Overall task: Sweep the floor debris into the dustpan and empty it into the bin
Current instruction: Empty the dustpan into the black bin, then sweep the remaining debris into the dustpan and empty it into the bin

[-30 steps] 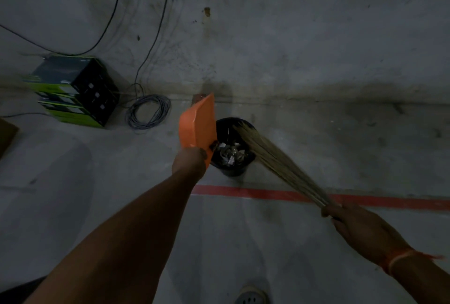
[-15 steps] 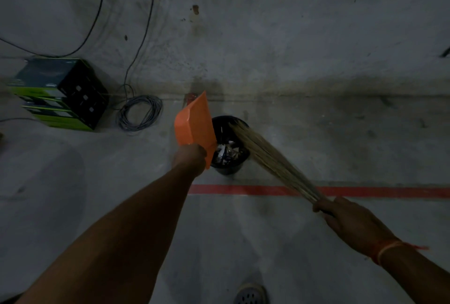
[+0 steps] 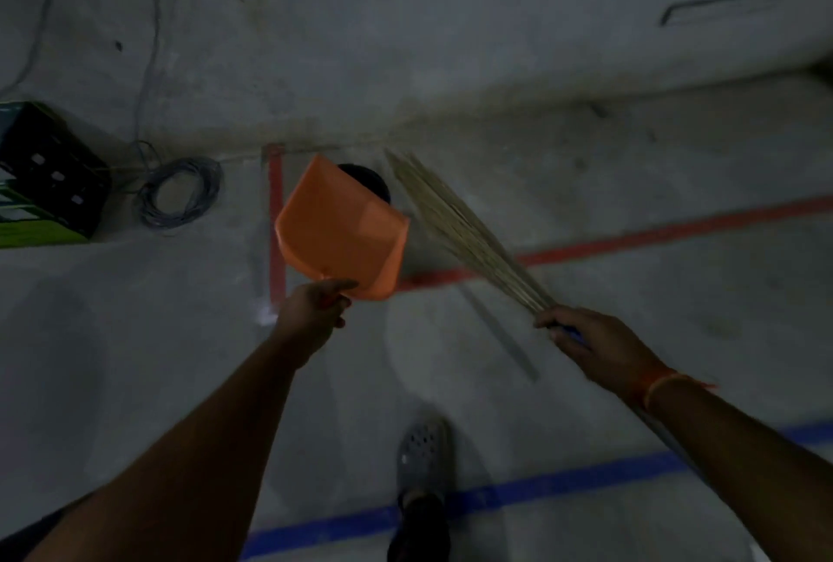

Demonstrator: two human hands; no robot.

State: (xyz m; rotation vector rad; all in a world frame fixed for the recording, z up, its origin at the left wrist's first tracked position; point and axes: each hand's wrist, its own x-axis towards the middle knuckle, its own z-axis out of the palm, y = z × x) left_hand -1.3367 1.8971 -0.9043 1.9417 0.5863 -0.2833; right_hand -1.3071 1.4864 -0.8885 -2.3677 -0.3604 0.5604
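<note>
We see the orange plastic dustpan [image 3: 342, 230] held off the floor, tilted, its flat underside facing us, mouth edge pointing up-left toward the wall. It covers most of the black bin [image 3: 370, 184]; only a dark curved bit of the bin's rim shows past the pan's upper right edge. The broom [image 3: 459, 228], a bundle of pale straw sticks, slants just right of the pan, bristle tips fanned beside the bin, blurred.

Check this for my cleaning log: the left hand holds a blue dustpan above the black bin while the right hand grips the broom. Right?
Not quite. In the head view the dustpan is orange, not blue. The rest stands: the left hand holds it above the black bin, and the right hand grips the broom.
</note>
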